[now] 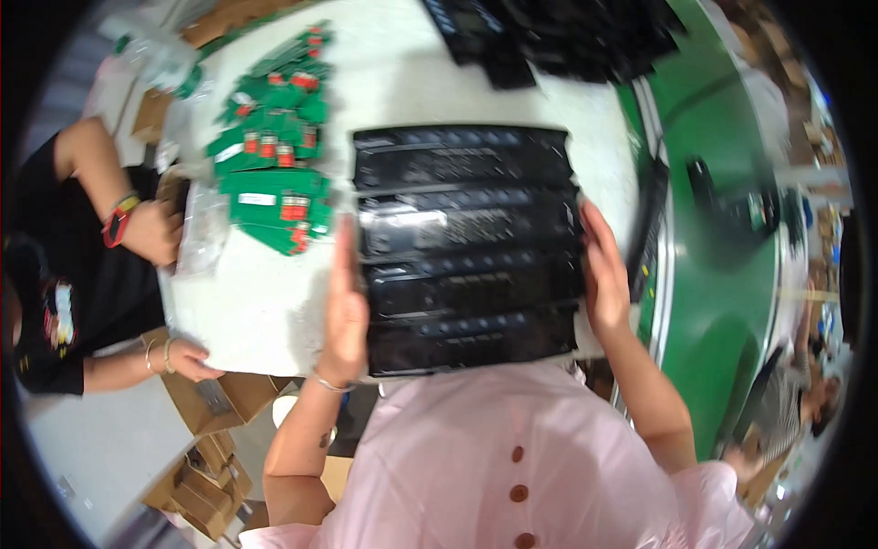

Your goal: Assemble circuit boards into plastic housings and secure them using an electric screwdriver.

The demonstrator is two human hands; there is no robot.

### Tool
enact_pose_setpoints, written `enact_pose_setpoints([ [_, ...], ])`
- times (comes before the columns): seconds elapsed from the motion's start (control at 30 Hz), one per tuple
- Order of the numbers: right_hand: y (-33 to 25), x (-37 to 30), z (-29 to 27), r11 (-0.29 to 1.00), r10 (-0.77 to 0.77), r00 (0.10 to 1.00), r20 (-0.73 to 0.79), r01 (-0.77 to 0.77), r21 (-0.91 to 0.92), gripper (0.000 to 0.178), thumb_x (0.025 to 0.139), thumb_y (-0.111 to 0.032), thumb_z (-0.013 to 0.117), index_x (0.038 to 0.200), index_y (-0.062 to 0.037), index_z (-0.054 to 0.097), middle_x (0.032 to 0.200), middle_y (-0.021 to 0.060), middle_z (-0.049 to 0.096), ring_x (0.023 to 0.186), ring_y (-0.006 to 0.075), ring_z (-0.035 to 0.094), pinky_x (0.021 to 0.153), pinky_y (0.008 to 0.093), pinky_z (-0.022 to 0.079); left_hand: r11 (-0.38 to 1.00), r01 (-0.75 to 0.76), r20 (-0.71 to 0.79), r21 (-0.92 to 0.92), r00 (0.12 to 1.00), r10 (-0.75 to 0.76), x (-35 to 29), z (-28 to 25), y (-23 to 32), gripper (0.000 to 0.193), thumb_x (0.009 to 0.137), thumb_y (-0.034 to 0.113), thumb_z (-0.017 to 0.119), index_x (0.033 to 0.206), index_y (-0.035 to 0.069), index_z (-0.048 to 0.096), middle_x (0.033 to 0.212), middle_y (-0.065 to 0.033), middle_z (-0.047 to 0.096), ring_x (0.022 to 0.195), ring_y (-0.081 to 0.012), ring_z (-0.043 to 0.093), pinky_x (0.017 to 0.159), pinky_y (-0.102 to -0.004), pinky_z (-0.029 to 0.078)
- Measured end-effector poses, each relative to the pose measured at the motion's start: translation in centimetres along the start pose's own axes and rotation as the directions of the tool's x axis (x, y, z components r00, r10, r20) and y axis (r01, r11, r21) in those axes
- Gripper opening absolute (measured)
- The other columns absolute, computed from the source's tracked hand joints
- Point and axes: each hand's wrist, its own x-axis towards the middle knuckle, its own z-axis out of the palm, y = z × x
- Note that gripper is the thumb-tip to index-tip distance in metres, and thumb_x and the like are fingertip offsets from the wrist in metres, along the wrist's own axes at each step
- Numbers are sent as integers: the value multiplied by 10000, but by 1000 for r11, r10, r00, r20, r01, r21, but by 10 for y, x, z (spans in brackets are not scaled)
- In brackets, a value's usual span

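Note:
Several long black plastic panels lie in a row of overlapping strips in front of me, with glossy faces and a line of small round marks along each. My left hand presses along their left ends, fingers stretched out and pointing away from me. At the right ends, my right hand does the same, its fingertips against the edge. Between them the two hands grip the set from both sides. The undersides of the panels are hidden.
Green circuit boards with red-orange parts are piled at left on the white table. More black pieces lie at the far edge. A co-worker's hand is at left, above open cardboard boxes. Green flooring runs along the right.

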Motion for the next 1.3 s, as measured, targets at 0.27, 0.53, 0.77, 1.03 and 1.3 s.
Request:
enact_pose_setpoints([
  [0.27,-68,30,17,795,-352,935,46,324,-513,313,758,13,541,1070,-11,547,1191,141,490,1120,263,467,969,341,332,996,-67,-334,57,939,82,-24,-11,-22,217,875,112,483,1043,-2,561,1083,-134,568,1031,-258,537,892,-319,392],
  [0.53,-131,76,188,342,-623,535,570,842,-417,385,655,-185,712,916,3,500,950,136,523,892,290,535,786,343,455,652,-141,-507,-745,755,-416,-28,-42,-23,88,889,122,495,960,70,496,959,-49,561,867,-125,553,764,-258,462],
  [0.77,-119,84,247,272,-351,687,636,725,-633,500,613,-236,768,931,14,474,951,182,479,866,315,546,697,370,491,728,-239,-577,-642,777,-253,-42,-32,-46,143,881,62,494,1023,49,487,991,-43,554,879,-110,554,793,-249,445],
  [1.03,-124,86,249,403,-212,764,609,636,-658,509,613,-225,759,930,23,448,972,220,476,826,365,577,674,404,505,725,-227,-507,-651,840,-193,-43,-35,-47,176,855,1,520,1027,21,483,971,-38,532,879,-97,542,787,-232,434],
  [1.3,-121,88,253,481,-196,751,631,634,-605,439,606,-201,749,849,22,459,821,217,555,752,349,600,634,398,499,704,-256,-520,-662,834,-185,-46,-34,-48,183,853,13,524,1032,18,481,989,-51,524,881,-102,539,792,-234,434],
])
